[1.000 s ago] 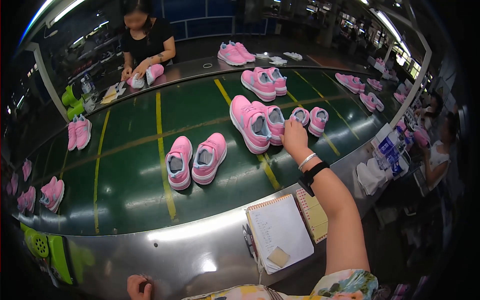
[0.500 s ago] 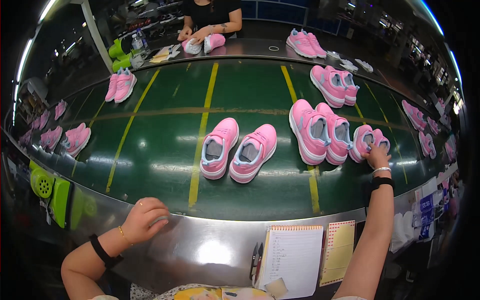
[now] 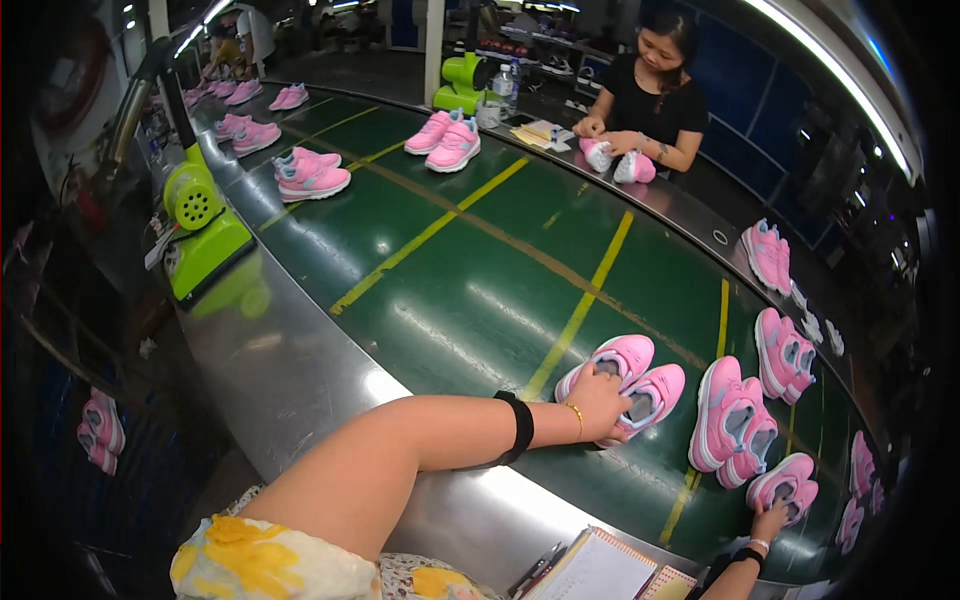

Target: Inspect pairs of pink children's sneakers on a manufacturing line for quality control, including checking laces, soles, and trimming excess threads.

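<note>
My left hand (image 3: 598, 404) reaches across the belt to a pair of pink sneakers (image 3: 662, 384), its fingers gripping them at the openings. Light blue lining and grey insoles show inside. At the lower right, my right hand (image 3: 769, 522) has its fingers in the openings of another pink pair (image 3: 795, 467); the shoes partly hide the fingertips. Between my hands stands a larger pair of pink sneakers (image 3: 716, 410), touched by neither hand. Farther off on the right sits one more pink pair (image 3: 772, 340).
The green belt (image 3: 480, 260) has yellow lines and more pink pairs at the far left. A metal ledge (image 3: 290, 350) holds a lime-green device (image 3: 205, 235) and a notebook (image 3: 600, 568). Across the belt, a person (image 3: 655, 100) handles pink shoes (image 3: 634, 167).
My view has swung left. The left hand has left the metal ledge and taken hold of the nearby sneaker pair. My right hand stays at its pair.
</note>
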Demonstrator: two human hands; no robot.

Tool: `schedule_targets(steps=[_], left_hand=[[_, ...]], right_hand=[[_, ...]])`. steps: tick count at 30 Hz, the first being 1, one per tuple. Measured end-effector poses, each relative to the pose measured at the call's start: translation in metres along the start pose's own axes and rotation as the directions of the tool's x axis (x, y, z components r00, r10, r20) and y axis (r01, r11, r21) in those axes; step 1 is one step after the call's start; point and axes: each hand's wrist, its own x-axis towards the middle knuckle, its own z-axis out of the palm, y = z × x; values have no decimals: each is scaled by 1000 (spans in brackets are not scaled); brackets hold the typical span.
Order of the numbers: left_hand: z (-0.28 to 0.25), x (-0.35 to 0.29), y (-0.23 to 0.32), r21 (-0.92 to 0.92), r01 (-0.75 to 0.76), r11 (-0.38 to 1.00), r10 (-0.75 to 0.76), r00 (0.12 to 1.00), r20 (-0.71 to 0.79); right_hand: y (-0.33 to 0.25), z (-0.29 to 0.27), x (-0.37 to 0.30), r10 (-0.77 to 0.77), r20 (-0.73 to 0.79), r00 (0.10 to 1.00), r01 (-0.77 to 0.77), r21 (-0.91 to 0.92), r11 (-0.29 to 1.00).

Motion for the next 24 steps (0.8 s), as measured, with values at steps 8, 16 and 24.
schedule_targets(steps=[8, 16, 24], left_hand=[[-104, -147, -108, -167, 160, 973, -169, 985, -38], [-235, -394, -257, 232, 610, 758, -578, 793, -195], [-265, -436, -241, 497, 670, 552, -602, 733, -319]], right_hand=[[25, -104, -45, -242, -39, 969, 243, 20, 970], [-86, -215, -205, -567, -211, 796, 605, 267, 750], [-266, -244, -412, -866, -134, 481, 795, 483, 367]])
